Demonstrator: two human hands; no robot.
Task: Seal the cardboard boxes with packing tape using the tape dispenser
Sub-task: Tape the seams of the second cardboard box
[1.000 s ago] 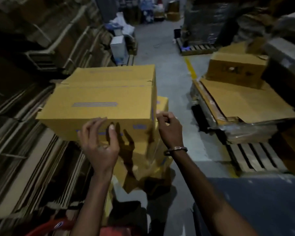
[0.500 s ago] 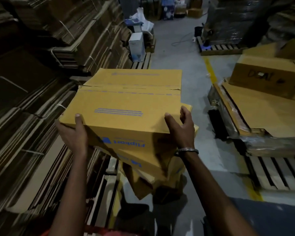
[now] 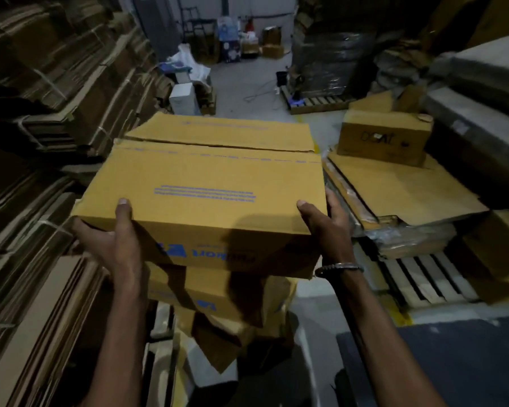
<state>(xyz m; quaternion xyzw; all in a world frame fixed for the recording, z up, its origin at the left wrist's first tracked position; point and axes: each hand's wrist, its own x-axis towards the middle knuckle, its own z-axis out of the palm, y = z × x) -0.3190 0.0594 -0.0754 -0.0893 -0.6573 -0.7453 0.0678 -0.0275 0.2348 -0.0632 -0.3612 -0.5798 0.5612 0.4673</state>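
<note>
box held at both near corners, seam facing up

the printed cardboard box point(image 3: 206, 183) sits atop a stack of similar boxes point(image 3: 218, 301), centre of the scene. the left hand point(image 3: 112, 245) grips its near left corner, thumb on top, fingers curled beneath; the right hand point(image 3: 325, 227) clasps the near right corner likewise. holding opposite corners probably keeps the box level and the untaped flap seam point(image 3: 218, 145) exposed for sealing. no tape dispenser is visible. flattened cardboard point(image 3: 41, 142) is stacked at left.
</note>
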